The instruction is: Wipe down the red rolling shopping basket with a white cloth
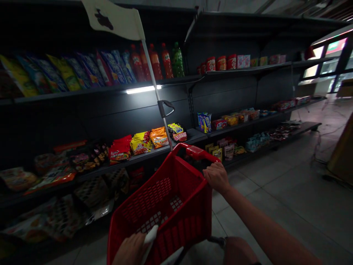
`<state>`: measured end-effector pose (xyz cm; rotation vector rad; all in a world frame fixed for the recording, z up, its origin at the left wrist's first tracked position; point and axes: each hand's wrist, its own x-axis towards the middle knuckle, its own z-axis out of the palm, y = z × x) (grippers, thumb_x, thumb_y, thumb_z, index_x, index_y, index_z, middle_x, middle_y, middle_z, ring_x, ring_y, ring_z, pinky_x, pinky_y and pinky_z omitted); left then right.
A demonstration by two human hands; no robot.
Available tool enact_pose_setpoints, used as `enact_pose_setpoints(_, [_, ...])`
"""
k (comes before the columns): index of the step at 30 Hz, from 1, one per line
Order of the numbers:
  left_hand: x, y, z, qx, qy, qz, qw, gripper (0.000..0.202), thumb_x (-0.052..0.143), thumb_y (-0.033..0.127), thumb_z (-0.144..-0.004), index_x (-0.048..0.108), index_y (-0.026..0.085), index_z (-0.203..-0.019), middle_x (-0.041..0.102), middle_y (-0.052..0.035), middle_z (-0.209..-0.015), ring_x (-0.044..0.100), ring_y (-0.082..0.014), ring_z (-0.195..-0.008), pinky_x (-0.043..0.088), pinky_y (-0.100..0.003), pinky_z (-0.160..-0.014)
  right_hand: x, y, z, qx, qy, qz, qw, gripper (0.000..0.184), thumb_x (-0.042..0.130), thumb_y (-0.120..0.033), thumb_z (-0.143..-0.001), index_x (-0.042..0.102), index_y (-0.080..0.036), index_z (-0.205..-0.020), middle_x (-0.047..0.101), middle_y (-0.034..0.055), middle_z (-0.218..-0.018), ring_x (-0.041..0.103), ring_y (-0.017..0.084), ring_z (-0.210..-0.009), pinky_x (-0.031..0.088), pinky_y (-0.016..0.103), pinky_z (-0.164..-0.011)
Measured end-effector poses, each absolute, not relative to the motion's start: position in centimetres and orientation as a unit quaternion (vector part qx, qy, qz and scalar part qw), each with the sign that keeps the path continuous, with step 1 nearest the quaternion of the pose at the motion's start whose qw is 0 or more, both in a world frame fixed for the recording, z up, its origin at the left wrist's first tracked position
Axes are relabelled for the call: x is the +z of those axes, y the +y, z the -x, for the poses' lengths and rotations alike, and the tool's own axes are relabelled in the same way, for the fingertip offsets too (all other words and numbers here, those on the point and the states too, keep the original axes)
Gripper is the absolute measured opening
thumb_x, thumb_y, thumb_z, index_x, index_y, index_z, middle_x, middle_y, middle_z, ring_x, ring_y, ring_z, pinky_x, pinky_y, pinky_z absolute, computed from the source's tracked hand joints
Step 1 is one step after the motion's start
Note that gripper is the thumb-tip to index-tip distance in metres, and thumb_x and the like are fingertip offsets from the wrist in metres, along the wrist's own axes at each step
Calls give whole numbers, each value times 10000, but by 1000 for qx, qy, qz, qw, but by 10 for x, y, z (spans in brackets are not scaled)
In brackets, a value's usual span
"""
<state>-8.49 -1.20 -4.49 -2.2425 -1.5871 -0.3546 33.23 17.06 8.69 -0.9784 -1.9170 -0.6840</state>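
Observation:
A red plastic shopping cart with a slotted basket stands in front of me, and its basket looks bare inside. My right hand is closed around the cart's upper edge, by the end of its red handle. At the bottom, my left hand curls around a rounded white bar-like piece at the cart's near side; the frame's edge cuts off part of this hand. A thin pole rises behind the cart's far corner, carrying a pale flag and a dark loop grip.
Dark shelves run along the far side with snack bags, drink bottles and red canisters. Tiled floor stretches to the right, where a large brown box stands. A lit strip hangs under one shelf.

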Motion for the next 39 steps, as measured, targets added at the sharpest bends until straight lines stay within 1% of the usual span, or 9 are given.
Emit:
enact_pose_setpoints(3, [-22, 17, 16, -117, -558, 798, 197, 209, 466, 151, -954, 656, 239, -956, 702, -9, -867, 664, -147, -795, 467, -298, -760, 86, 167, -332, -273, -763, 391, 436, 373, 522, -204, -960, 538, -211, -587, 580, -5, -577, 478, 145, -659, 336, 345, -851])
enact_pose_setpoints(5, [-5, 40, -34, -133, -565, 785, 216, 177, 483, 152, -950, 645, 218, -922, 685, -15, -843, 649, -160, -773, 458, -313, -732, 85, 163, -330, -269, -764, 391, 437, 367, 521, -203, -960, 538, -212, -594, 581, -6, -582, 479, 145, -664, 336, 346, -859])
enact_pose_setpoints(12, [25, 94, -140, -228, -546, 767, 249, 141, 485, 265, -980, 600, 184, -975, 656, -33, -850, 628, -193, -779, 456, -335, -716, 87, 161, -329, -267, -771, 388, 429, 356, 516, -217, -968, 552, -222, -614, 588, -13, -592, 482, 150, -675, 326, 350, -835])
enact_pose_setpoints(17, [17, 69, -103, -184, -554, 778, 232, 158, 467, 267, -989, 589, 192, -922, 627, -24, -805, 602, -183, -730, 426, -314, -681, 92, 165, -341, -286, -790, 368, 399, 367, 511, -226, -971, 550, -220, -606, 578, -12, -590, 476, 149, -675, 316, 343, -810])
enact_pose_setpoints(25, [-22, -47, 79, -105, -656, 733, 145, 288, 445, 407, -995, 642, 207, -930, 669, -35, -808, 613, -193, -742, 418, -326, -708, 86, 171, -340, -305, -790, 361, 391, 376, 522, -245, -957, 528, -213, -583, 577, -4, -576, 479, 158, -658, 322, 349, -820])
enact_pose_setpoints(28, [-32, -77, 118, -133, -663, 726, 123, 288, 430, 404, -999, 645, 213, -988, 703, -50, -914, 636, -202, -898, 434, -353, -884, 83, 172, -334, -306, -789, 361, 391, 388, 513, -256, -960, 523, -213, -575, 578, -8, -573, 474, 157, -650, 319, 347, -819])
enact_pose_setpoints(30, [-33, -83, 119, -145, -680, 703, 150, 301, 419, 398, -999, 648, 204, -989, 706, -64, -926, 630, -220, -934, 413, -386, -939, 81, 172, -330, -304, -785, 365, 397, 398, 504, -263, -964, 518, -213, -569, 574, -10, -568, 467, 156, -641, 317, 347, -817])
enact_pose_setpoints(34, [-22, -65, 72, -132, -707, 669, 186, 350, 405, 438, -996, 649, 187, -987, 688, -70, -868, 609, -234, -822, 405, -388, -817, 77, 176, -323, -291, -782, 369, 408, 411, 497, -273, -961, 518, -204, -557, 567, -1, -558, 444, 159, -625, 313, 353, -811])
enact_pose_setpoints(39, [4, -2, -32, -125, -675, 704, 182, 339, 388, 437, -1008, 617, 189, -996, 677, -64, -887, 606, -231, -865, 368, -394, -826, 76, 170, -322, -284, -784, 372, 408, 411, 495, -273, -960, 521, -203, -556, 565, 2, -558, 437, 160, -628, 308, 357, -797])
